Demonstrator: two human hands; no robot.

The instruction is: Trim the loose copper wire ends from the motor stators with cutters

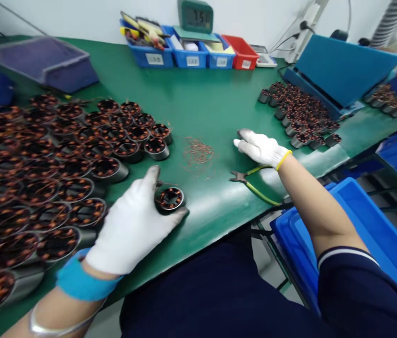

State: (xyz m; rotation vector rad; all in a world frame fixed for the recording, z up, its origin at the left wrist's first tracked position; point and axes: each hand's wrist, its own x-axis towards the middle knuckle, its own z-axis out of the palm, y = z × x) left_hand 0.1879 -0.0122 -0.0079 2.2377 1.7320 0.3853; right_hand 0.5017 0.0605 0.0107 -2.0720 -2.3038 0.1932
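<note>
My left hand (131,225), in a white glove, has thumb and fingers around a small round motor stator (170,199) with copper windings, resting at the bench's near side. My right hand (260,148), gloved too, hovers over or rests on the bench with fingers stretched to the left and nothing visible in them. Just below it lie wire cutters (251,180) with yellow-green handles, partly hidden by my right wrist. Between my hands is a small tangle of copper wire scraps (198,152).
Rows of wound stators (75,150) crowd the left of the green bench (198,103). Another group (300,112) stands at right beside a blue machine (346,70). Labelled bins (154,58) and a clock (195,18) line the wall. Blue crates (353,220) sit below the bench edge.
</note>
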